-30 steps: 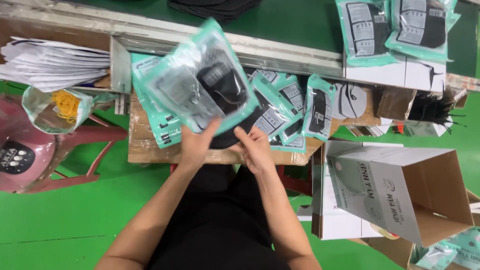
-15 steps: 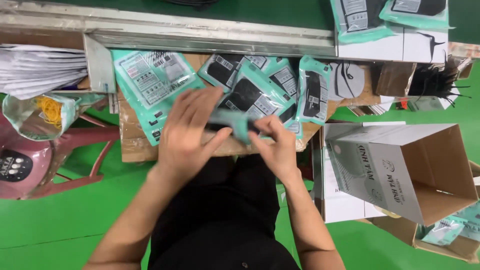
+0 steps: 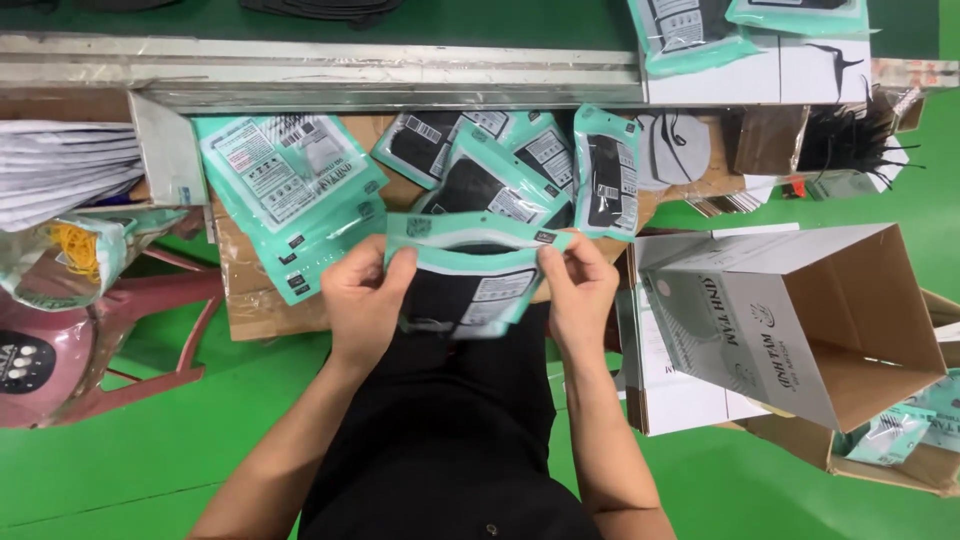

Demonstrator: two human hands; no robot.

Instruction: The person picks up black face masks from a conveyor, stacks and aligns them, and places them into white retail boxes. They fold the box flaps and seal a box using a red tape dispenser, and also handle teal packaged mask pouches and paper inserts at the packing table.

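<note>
floor [image 3: 150,450]: green, glossy
bench [image 3: 260,310]: cardboard-topped, w/ metal rail [image 3: 350,75]
left: pink plastic chair [image 3: 110,340]

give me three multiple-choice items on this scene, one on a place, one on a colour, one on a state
1. Where is the open cardboard box?
A. to the person's right
B. to the person's left
C. on the person's lap

2. What colour are the edges of the flat pouch that both hands hold?
A. red
B. teal green
C. yellow

3. How is the pouch held?
A. lying untouched on the bench
B. in one hand only
C. pinched at its top edge, left hand on one side, right hand on the other

Answers:
1 A, the box lies on its side by the right arm.
2 B, teal borders frame its dark contents.
3 C, fingers of both hands grip the top strip.
</note>
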